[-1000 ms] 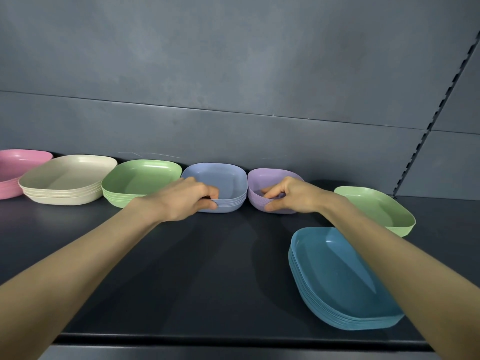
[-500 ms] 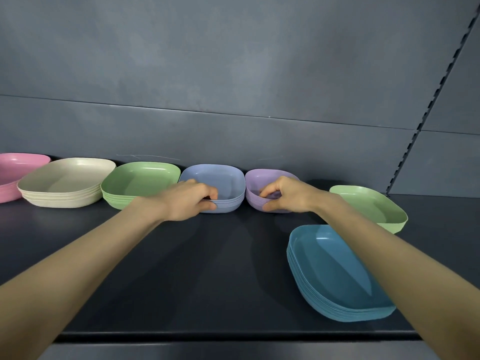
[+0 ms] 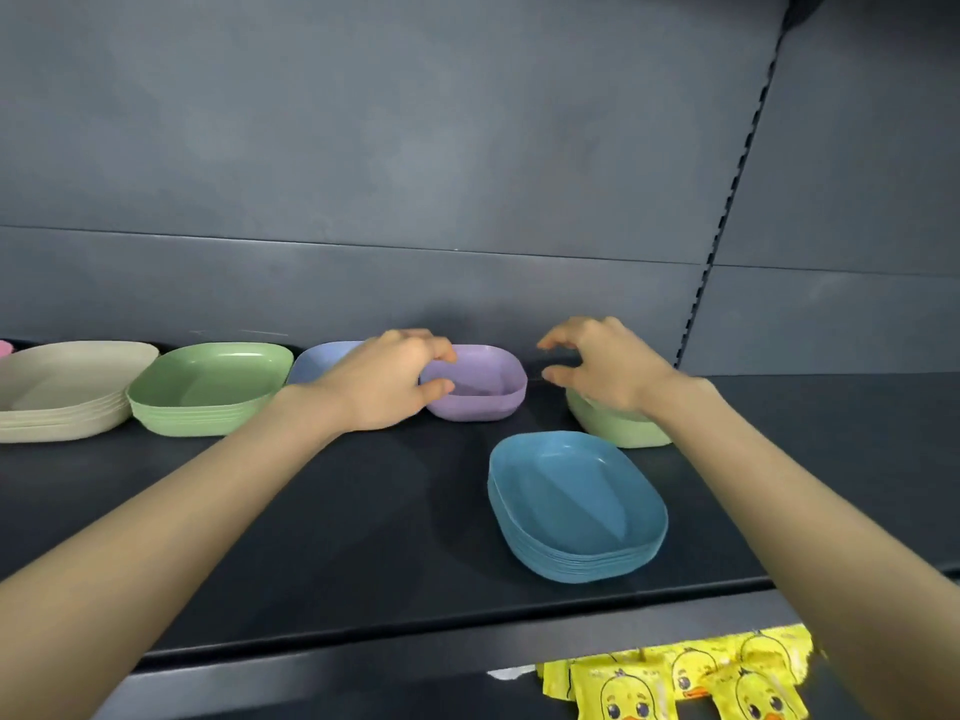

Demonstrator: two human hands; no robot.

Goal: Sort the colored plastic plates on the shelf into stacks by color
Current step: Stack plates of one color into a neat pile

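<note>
Shelf (image 3: 363,511), dark, matte, with a grey back panel (image 3: 415,148) and a slotted upright (image 3: 737,174) at right.

Row along the back, left to right:
- Pink plate (image 3: 4,348): only a sliver shows at the frame's edge.
- Cream plates (image 3: 62,392): one stack, several high.
- Green plates (image 3: 208,387): one stack, just beside the cream.
- Periwinkle-blue plates (image 3: 322,361): one stack, mostly hidden behind the left wrist.
- Purple plate (image 3: 483,387): deeper-walled, just beside the blue stack. I cannot tell whether it is one piece or several.
- Pale green plate (image 3: 618,428): stands apart from the green stack, partly covered by the right wrist.

Front of shelf: teal-blue plates (image 3: 576,511), one tall stack near the edge, just before the pale green plate.

Left hand (image 3: 384,387): reaches across the blue stack, with fingers curled over the purple plate's left rim and thumb beneath, pinching that rim.

Right hand (image 3: 608,371): raised above the gap between the purple and pale green plates, its fingers loosely clawed and holding nothing.

Below the shelf: yellow packets printed with a cartoon duck (image 3: 691,678).
</note>
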